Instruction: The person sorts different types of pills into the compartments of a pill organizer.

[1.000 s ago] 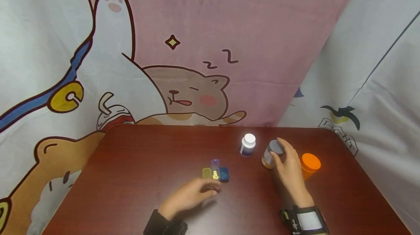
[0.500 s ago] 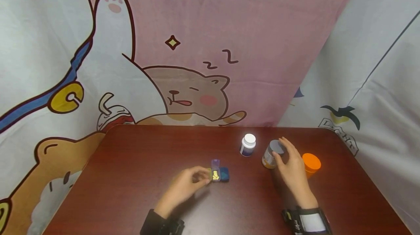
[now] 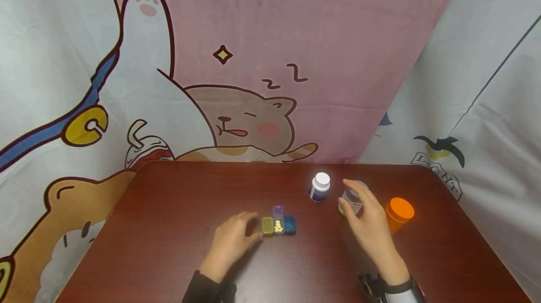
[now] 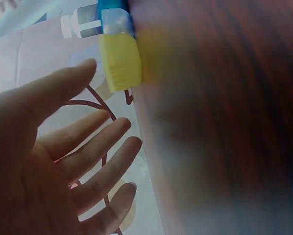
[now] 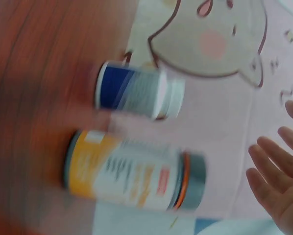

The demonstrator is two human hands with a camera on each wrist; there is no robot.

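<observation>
Hanging half-spread, the empty left hand (image 3: pixel 230 241) is beside the lower-centre pillbox (image 3: pixel 268 226). The right hand (image 3: pixel 370 225), spread, empty, fronts a grey-capped bottle (image 5: pixel 132 169).

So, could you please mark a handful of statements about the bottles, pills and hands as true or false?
1. The left hand holds nothing. True.
2. Pale yellow pills lie in the pill organizer. True.
3. Every compartment is covered. False: the purple lid is open.
4. The white-capped bottle stands upright. True.
5. A hand grips a bottle. False: the right hand is clear of the gray-lidded bottle.
6. The head view's leftmost bottle has an orange cap. False: the orange-capped bottle is rightmost.
</observation>
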